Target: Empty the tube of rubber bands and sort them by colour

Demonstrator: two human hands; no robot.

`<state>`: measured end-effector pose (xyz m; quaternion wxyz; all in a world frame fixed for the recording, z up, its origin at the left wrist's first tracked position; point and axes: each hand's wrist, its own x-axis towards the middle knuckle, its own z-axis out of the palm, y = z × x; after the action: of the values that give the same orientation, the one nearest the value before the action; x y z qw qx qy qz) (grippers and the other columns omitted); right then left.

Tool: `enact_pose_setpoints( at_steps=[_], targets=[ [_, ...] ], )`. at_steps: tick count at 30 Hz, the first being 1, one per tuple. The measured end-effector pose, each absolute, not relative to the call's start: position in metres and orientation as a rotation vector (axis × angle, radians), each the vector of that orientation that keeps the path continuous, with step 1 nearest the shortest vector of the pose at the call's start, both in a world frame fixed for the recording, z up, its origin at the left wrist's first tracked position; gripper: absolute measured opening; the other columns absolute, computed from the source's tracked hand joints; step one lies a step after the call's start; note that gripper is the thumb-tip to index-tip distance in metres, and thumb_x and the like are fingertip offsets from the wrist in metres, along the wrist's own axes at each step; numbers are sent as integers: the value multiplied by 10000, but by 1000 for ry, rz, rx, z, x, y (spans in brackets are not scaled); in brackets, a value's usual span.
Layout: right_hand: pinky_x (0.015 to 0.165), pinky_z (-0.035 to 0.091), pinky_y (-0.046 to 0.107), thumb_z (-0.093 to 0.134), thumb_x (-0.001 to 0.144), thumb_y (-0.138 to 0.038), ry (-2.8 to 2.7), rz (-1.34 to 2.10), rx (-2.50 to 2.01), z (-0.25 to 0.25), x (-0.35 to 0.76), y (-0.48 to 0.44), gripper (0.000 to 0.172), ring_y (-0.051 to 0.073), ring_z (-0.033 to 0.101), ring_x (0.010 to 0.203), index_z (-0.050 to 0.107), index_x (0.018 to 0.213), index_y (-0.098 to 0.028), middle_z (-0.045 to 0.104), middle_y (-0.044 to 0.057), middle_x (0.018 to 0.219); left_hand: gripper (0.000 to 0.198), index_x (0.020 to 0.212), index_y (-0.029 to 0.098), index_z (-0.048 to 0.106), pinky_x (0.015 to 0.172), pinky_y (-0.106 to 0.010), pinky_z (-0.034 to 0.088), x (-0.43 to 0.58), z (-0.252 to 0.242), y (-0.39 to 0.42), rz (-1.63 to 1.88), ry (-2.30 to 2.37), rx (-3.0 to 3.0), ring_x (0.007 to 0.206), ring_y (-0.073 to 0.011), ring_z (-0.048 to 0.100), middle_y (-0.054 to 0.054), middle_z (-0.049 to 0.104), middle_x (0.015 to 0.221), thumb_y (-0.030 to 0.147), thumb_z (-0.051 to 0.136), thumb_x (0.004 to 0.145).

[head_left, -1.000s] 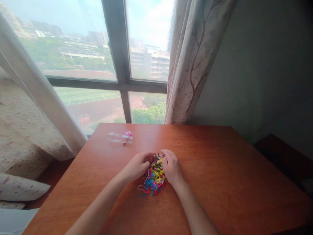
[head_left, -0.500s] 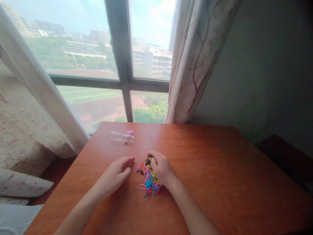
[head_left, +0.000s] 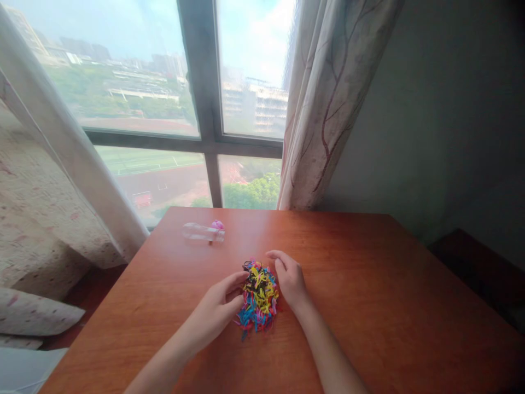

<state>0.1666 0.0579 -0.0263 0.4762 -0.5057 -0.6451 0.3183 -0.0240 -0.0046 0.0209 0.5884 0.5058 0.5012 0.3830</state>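
Note:
A pile of small coloured elastic hair bands (head_left: 260,298) lies on the wooden table, mixing yellow, black, blue, pink and red. My left hand (head_left: 223,301) is at the pile's left edge, its thumb and fingers parted and the fingertips against the bands. On the other side, my right hand (head_left: 290,276) stands on its edge just right of the pile, fingers stretched forward and thumb a little apart. Neither hand visibly grips a band. Farther back lies a clear plastic bottle (head_left: 200,232) on its side, with a small pink object (head_left: 217,225) just behind its neck.
The brown wooden table (head_left: 361,284) reaches back to a window (head_left: 246,148). Patterned curtains (head_left: 328,98) hang at both sides of the glass. Something white (head_left: 30,369) is beyond the table's left edge.
My left hand has moved right to the pile's edge. My right hand has drawn back to the right off the bands, uncovering more of them; the bands are now heaped closer together.

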Motion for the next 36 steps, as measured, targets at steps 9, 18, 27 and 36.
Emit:
enact_pose_setpoints(
  at_steps=[9,18,27,36],
  targets=[
    [768,532,320,411,670,-17,-1684,675,-1279,-37,178,62,423,206,657,838,736,877,-191,733,60,876,320,1111,173,666,952,-368,532,-57,13,-5,899,1397,1626,1069,-249,662,-104,692,1167,282,550,834],
    [817,495,348,519,768,-39,-1879,648,-1226,-20,173,52,278,220,625,858,710,887,-203,705,56,883,326,1064,192,674,826,-353,526,-59,0,-6,679,1589,2218,922,-239,633,-104,645,1010,126,473,815],
    [856,507,289,487,813,-36,-1924,685,-934,-8,142,34,322,182,646,918,688,1009,-193,700,58,962,496,1240,189,577,847,-311,528,-47,1,-6,775,1440,2017,908,-192,663,-80,676,1052,69,396,794],
    [719,543,257,479,866,-143,-1611,952,-987,-4,153,38,231,164,676,773,694,936,-191,716,38,855,367,1189,199,627,870,-340,536,-50,17,-3,775,1571,2011,963,-216,661,-93,639,1132,218,408,894]
  ],
)
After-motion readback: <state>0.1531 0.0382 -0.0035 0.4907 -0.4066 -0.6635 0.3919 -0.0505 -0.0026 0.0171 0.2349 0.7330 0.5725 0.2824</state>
